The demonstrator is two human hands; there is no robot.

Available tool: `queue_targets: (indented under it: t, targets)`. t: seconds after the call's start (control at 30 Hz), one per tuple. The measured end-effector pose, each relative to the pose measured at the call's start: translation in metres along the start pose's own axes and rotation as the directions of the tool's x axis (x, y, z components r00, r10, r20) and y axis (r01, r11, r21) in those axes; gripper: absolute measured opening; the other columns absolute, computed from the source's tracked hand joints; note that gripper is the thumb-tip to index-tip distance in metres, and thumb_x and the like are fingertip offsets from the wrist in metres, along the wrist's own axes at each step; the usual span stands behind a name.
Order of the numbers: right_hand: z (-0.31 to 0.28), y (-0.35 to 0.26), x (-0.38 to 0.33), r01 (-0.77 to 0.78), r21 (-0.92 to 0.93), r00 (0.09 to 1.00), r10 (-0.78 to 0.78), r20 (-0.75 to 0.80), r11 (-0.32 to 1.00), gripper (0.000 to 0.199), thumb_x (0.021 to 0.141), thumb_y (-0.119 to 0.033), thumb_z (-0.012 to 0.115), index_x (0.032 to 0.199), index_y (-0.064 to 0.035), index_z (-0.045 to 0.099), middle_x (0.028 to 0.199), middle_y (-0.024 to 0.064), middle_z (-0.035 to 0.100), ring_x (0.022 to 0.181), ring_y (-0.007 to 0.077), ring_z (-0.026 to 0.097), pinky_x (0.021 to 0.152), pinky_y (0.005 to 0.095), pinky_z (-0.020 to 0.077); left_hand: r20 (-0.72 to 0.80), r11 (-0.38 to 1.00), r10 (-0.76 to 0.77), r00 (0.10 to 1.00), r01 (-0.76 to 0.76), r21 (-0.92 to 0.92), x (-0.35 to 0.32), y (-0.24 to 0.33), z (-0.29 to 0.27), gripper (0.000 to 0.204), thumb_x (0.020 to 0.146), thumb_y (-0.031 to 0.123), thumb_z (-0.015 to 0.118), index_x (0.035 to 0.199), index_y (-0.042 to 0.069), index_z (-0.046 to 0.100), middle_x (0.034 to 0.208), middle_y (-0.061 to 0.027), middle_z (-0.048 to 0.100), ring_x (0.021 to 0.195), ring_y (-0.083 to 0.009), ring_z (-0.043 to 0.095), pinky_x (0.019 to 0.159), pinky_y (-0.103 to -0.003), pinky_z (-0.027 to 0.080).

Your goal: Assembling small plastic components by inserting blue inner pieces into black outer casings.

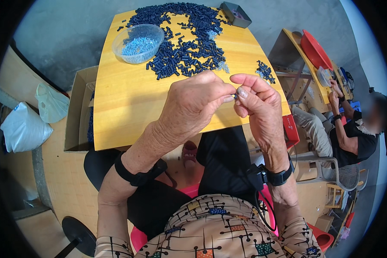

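Over the table (129, 99), left hand (195, 101) faces right hand (263, 103), both pinching.

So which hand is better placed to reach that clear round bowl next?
Probably the left hand: it is nearer the bowl, with the right hand farther off, though both meet at a small piece.

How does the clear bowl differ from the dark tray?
The clear bowl is round, whereas the dark tray is angular. The bowl is see-through; the tray looks opaque. The bowl appears bigger than the tray. Both are open-topped and stand on the yellow table.
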State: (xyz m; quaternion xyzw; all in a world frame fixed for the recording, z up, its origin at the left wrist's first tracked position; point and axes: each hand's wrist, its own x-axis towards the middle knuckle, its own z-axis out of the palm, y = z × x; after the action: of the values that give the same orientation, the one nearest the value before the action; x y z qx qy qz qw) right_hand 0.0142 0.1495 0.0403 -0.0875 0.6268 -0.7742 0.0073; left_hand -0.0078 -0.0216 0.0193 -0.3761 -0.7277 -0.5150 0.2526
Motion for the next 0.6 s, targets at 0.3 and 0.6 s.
queue_targets:
  t: [0.3,0.6]
  targets:
    - [0.006,0.001,-0.003,0.040,-0.003,0.996,-0.040,-0.076,0.999,0.024,0.082,-0.003,0.063,0.105,0.0037,0.061,0.067,-0.0005,0.056,0.054,0.0045,0.045,0.051,0.0168,0.0356,-0.022,1.000,0.002,1.000,-0.002,0.010,0.000,0.004,0.000,0.016,0.073,-0.001,0.067,0.089,0.002,0.064,0.074,-0.0103,0.060,0.062,-0.0205,0.058,0.055,-0.029,0.046]
    - [0.011,0.002,-0.006,0.166,-0.184,0.972,-0.193,-0.136,0.969,0.026,0.082,-0.001,0.063,0.107,0.0031,0.059,0.070,-0.0008,0.057,0.057,0.0029,0.047,0.051,0.0159,0.0377,-0.068,0.998,0.036,0.997,-0.033,0.050,-0.002,0.006,0.004,0.016,0.073,-0.002,0.066,0.088,0.003,0.063,0.074,-0.0100,0.061,0.062,-0.0206,0.059,0.055,-0.028,0.046]
